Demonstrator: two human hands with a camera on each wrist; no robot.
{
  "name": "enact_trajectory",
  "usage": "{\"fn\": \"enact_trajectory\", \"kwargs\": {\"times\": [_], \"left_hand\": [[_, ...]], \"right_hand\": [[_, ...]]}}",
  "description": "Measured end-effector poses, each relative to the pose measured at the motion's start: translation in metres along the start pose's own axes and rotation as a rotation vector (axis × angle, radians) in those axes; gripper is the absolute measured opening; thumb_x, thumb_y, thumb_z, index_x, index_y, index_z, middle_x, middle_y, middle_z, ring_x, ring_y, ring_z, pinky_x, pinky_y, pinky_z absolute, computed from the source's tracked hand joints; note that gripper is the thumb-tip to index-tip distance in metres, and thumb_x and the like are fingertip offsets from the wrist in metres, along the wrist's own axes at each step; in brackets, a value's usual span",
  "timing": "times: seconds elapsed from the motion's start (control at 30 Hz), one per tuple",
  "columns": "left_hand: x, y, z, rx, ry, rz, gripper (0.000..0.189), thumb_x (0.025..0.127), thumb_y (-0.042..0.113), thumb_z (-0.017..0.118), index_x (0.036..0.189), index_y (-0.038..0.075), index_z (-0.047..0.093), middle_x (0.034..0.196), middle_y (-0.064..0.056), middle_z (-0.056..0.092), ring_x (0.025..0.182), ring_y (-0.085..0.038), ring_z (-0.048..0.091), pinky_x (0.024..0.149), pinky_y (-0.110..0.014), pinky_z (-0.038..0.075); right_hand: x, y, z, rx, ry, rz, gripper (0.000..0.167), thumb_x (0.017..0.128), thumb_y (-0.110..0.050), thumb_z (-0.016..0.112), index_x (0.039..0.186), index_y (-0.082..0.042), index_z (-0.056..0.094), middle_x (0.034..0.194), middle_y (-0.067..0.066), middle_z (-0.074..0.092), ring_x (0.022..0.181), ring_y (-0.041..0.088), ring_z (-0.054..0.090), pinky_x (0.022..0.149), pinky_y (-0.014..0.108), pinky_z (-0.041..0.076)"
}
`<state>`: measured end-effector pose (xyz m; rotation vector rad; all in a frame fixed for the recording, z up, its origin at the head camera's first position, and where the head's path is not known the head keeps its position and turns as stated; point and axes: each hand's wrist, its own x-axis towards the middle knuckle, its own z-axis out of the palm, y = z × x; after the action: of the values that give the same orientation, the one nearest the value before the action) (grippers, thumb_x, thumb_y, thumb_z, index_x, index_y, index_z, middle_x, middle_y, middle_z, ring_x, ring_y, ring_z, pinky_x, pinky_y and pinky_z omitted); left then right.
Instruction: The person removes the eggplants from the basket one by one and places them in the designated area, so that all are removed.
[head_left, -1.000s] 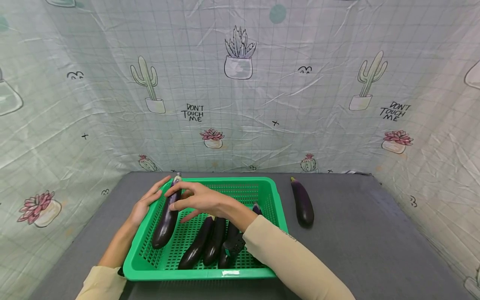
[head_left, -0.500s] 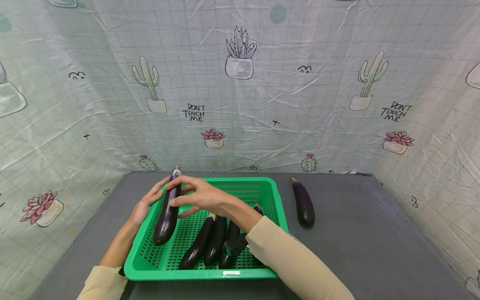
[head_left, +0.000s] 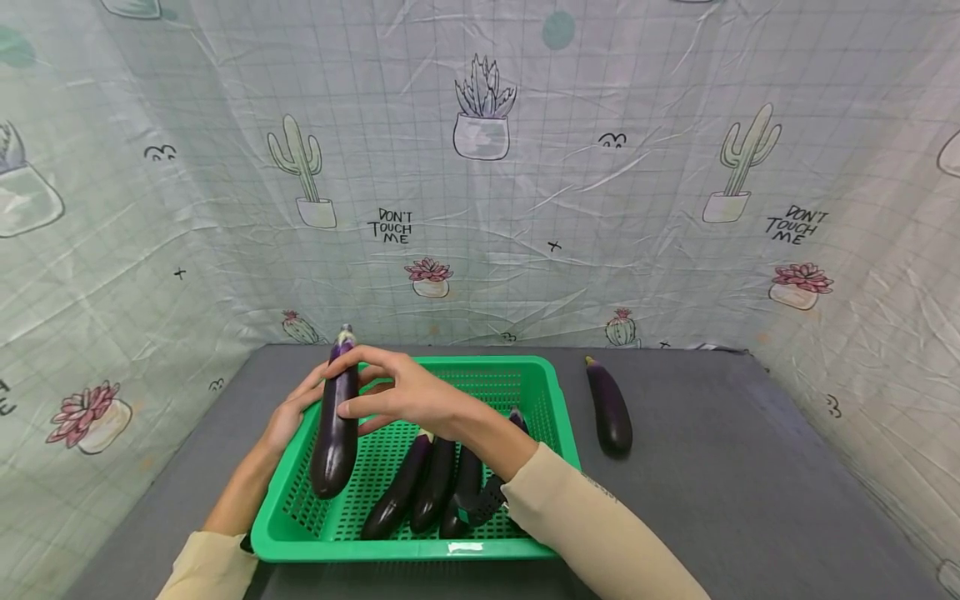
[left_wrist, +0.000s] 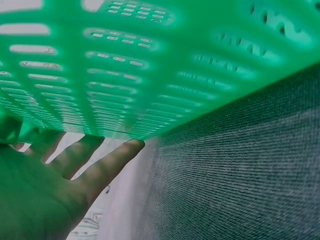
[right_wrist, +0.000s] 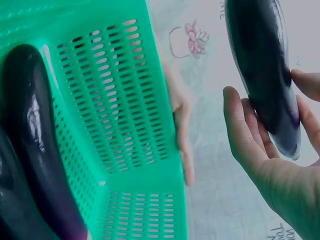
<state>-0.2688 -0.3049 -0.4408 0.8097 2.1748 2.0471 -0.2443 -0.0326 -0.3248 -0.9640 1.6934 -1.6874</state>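
A glossy dark purple eggplant [head_left: 334,454] is held by my right hand [head_left: 420,393], thumb on one side and fingers on the other. It stands nearly upright over the left part of a green slotted basket [head_left: 397,550], its stem end up beyond the far rim. The right wrist view has this eggplant [right_wrist: 262,65] raised beside the basket wall [right_wrist: 142,180]. Along the basket's left side rests my left hand [head_left: 283,423]. In the left wrist view its straight, spread fingers [left_wrist: 107,167] lie against the outer wall.
Several eggplants [head_left: 397,496] lie side by side in the basket's middle and right, partly hidden by the right forearm. Another eggplant [head_left: 611,412] lies on the grey tabletop [head_left: 735,467] right of the basket. A patterned cloth [head_left: 555,183] encloses the back and sides.
The eggplant in my right hand has turned more upright, its stem end shifting up and left. My left hand stays at the basket's side.
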Motion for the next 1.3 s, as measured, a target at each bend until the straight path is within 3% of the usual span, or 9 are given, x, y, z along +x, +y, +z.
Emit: {"fn": "enact_trajectory", "kwargs": {"times": [0.13,0.37,0.43,0.53,0.8,0.93,1.0,1.17,1.3], "left_hand": [[0.001,-0.002,0.0,0.058,0.011,0.034,0.048,0.114,0.014,0.024,0.152,0.038,0.043,0.147,0.029,0.042,0.128,0.011,0.042,0.099,-0.011,0.034],[0.001,0.001,-0.001,0.038,0.013,-0.048,0.046,0.116,0.022,0.024,0.16,0.029,0.034,0.147,0.026,0.04,0.125,0.01,0.048,0.098,-0.012,0.042],[0.001,0.001,-0.001,0.08,0.021,-0.072,0.048,0.116,0.024,0.024,0.164,0.023,0.027,0.151,0.026,0.034,0.131,0.016,0.039,0.1,-0.008,0.036],[0.002,0.002,0.0,0.065,0.024,-0.107,0.053,0.116,0.026,0.023,0.167,0.016,0.017,0.155,0.02,0.029,0.13,0.013,0.043,0.1,-0.011,0.042],[0.006,0.001,0.0,-0.023,-0.005,-0.089,0.056,0.116,0.022,0.021,0.167,0.006,0.006,0.158,0.009,0.03,0.128,0.005,0.055,0.1,-0.017,0.05],[0.008,0.002,0.001,0.076,0.026,-0.093,0.056,0.116,0.023,0.023,0.167,0.006,0.01,0.17,-0.008,0.018,0.137,0.01,0.04,0.103,-0.01,0.04],[0.009,0.002,0.001,0.137,0.042,-0.093,0.056,0.116,0.023,0.024,0.167,0.004,0.012,0.173,-0.016,0.007,0.146,0.002,0.03,0.103,-0.008,0.034],[0.01,0.003,0.001,0.153,0.044,-0.085,0.056,0.115,0.023,0.025,0.166,0.002,0.014,0.172,-0.024,0.002,0.157,-0.043,0.001,0.102,-0.007,0.029],[0.011,0.003,0.0,0.167,0.047,-0.066,0.055,0.115,0.021,0.026,0.165,0.0,0.015,0.172,-0.021,0.004,0.155,-0.048,-0.005,0.101,-0.007,0.027]], "right_hand": [[-0.003,-0.005,0.002,-0.006,-0.002,-0.027,0.04,0.097,-0.005,0.07,0.135,-0.015,0.062,0.124,0.002,0.055,0.106,0.013,0.062,0.088,0.043,0.063],[-0.012,-0.015,-0.002,-0.023,0.006,-0.052,0.041,0.097,-0.007,0.07,0.136,-0.016,0.061,0.125,0.003,0.056,0.106,0.015,0.065,0.088,0.043,0.063],[-0.014,-0.018,-0.005,-0.029,0.012,-0.061,0.041,0.097,-0.009,0.07,0.136,-0.017,0.061,0.126,0.004,0.055,0.107,0.017,0.065,0.088,0.042,0.063],[-0.019,-0.021,-0.011,-0.028,0.014,-0.075,0.041,0.098,-0.009,0.069,0.137,-0.016,0.06,0.125,0.007,0.056,0.106,0.019,0.067,0.089,0.042,0.062],[-0.035,-0.028,-0.025,-0.048,0.036,-0.095,0.042,0.097,-0.007,0.068,0.137,-0.015,0.058,0.119,0.011,0.06,0.103,0.021,0.07,0.09,0.042,0.062],[-0.042,-0.03,-0.032,-0.036,0.053,-0.103,0.042,0.097,-0.005,0.067,0.137,-0.014,0.057,0.121,0.013,0.059,0.104,0.024,0.069,0.09,0.044,0.062],[-0.046,-0.031,-0.037,-0.034,0.056,-0.108,0.042,0.097,-0.004,0.066,0.137,-0.012,0.056,0.122,0.015,0.059,0.105,0.024,0.068,0.09,0.045,0.062],[-0.059,-0.032,-0.048,-0.068,0.084,-0.103,0.042,0.097,-0.004,0.067,0.137,-0.013,0.057,0.121,0.014,0.062,0.107,0.026,0.068,0.089,0.045,0.061],[-0.07,-0.034,-0.058,-0.095,0.116,-0.085,0.04,0.097,-0.008,0.067,0.136,-0.015,0.057,0.119,0.013,0.063,0.109,0.027,0.066,0.09,0.046,0.06]]}}
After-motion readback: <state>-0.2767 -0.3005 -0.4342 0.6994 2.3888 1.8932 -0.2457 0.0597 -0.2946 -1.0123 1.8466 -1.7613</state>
